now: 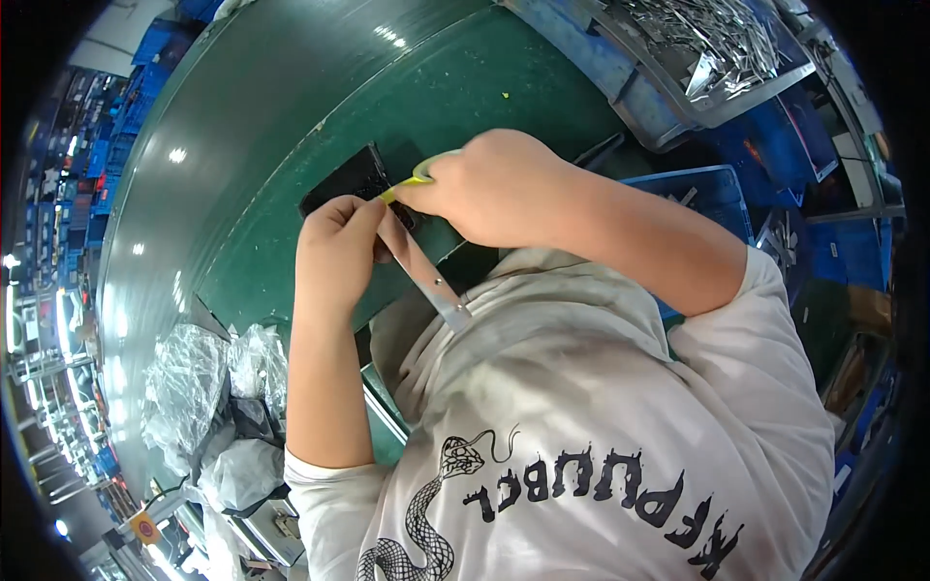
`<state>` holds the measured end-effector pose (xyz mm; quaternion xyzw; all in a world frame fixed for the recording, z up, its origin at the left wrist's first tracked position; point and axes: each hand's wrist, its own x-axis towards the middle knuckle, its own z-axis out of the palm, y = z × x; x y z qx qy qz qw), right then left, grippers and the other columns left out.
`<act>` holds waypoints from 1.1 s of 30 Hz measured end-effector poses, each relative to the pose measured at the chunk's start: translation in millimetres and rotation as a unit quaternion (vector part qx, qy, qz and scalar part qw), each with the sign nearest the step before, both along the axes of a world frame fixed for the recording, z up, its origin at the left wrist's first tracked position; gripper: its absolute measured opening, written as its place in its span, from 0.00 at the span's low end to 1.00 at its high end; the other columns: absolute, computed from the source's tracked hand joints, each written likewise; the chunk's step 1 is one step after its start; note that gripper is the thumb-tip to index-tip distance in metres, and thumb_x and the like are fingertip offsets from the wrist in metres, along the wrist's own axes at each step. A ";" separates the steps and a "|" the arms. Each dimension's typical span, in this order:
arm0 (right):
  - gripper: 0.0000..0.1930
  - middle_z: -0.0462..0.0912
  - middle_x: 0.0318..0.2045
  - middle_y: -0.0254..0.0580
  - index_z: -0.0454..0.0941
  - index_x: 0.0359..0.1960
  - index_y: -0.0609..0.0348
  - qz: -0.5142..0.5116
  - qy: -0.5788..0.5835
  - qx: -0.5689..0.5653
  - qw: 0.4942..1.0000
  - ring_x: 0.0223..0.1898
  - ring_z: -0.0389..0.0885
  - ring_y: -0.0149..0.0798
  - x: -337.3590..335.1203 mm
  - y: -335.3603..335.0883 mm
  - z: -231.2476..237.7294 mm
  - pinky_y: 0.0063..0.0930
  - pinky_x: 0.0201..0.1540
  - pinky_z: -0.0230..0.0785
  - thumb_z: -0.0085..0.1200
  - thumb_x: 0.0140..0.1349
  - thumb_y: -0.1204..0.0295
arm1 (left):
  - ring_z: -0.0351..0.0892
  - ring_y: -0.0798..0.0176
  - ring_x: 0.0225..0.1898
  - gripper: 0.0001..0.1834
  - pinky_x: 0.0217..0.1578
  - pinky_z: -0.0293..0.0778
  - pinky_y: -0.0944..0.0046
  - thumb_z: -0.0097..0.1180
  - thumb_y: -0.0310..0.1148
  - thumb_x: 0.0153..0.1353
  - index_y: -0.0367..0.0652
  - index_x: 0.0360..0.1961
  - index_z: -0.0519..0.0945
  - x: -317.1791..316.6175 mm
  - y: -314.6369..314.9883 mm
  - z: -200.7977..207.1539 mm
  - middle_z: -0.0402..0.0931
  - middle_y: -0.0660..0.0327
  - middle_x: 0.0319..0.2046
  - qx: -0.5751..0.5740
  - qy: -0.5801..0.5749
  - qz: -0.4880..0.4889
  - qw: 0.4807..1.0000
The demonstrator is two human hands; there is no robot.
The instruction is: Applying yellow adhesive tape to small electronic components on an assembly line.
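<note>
Nearest the camera is the person's white printed T-shirt [620, 426], filling the lower right. Above it, the left hand [334, 254] has its fingers [363, 218] closed together on the upper end of a flat grey metal strip [423, 276], which slants down from the fingertips toward the chest, its lower end lying over the shirt.

Just right of those fingers, the right hand [489, 189] is curled into a near fist — its fingertips pinch a small yellow-green tab [412, 179] where the two hands meet. Whether the tab is tape or film cannot be told.

Directly behind the fingertips of both hands lies a black rectangular panel [349, 179], flat on the green conveyor belt [291, 116]; the left fingertips overlap its near edge.

Left of and below the left forearm sit crumpled clear plastic bags [208, 387] at the belt's edge.

Farther out, beyond the right hand, a grey tray of small metal parts [712, 44] rests on a blue plastic crate [601, 58], and another blue crate [712, 194] sits just behind the right forearm.
</note>
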<state>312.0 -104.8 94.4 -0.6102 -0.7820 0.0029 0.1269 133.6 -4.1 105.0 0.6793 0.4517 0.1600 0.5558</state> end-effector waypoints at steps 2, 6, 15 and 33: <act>0.19 0.84 0.33 0.40 0.81 0.52 0.40 -0.002 -0.011 -0.033 0.999 0.29 0.84 0.45 0.8 12.4 5.9 0.38 0.27 0.76 0.51 0.59 0.72 | 0.73 0.71 0.20 0.13 0.24 0.69 0.71 0.52 0.31 0.65 0.36 0.24 0.77 3.5 12.2 -3.3 0.78 0.63 0.20 -0.005 0.005 -0.007 1.000; 0.19 0.84 0.35 0.42 0.80 0.53 0.38 -0.012 -0.037 -0.093 0.995 0.30 0.85 0.47 2.3 20.8 10.5 0.39 0.29 0.77 0.49 0.60 0.72 | 0.73 0.71 0.20 0.12 0.24 0.69 0.71 0.52 0.32 0.64 0.36 0.26 0.78 9.8 26.5 -16.0 0.77 0.63 0.20 -0.005 0.025 -0.002 1.000; 0.18 0.84 0.35 0.43 0.80 0.52 0.41 -0.021 -0.020 -0.078 0.997 0.33 0.85 0.47 6.0 22.5 -0.8 0.40 0.32 0.77 0.49 0.61 0.72 | 0.73 0.72 0.20 0.11 0.24 0.69 0.71 0.54 0.32 0.63 0.36 0.26 0.79 17.2 30.1 -20.2 0.77 0.64 0.20 -0.009 0.019 -0.002 1.000; 0.21 0.77 0.37 0.33 0.77 0.58 0.42 0.007 -0.037 0.054 0.998 0.43 0.76 0.37 18.1 -4.4 -80.6 0.31 0.45 0.68 0.53 0.62 0.68 | 0.71 0.63 0.33 0.09 0.33 0.66 0.62 0.44 0.38 0.72 0.46 0.39 0.72 -24.3 2.8 -6.3 0.71 0.61 0.29 -0.161 -0.471 0.199 0.844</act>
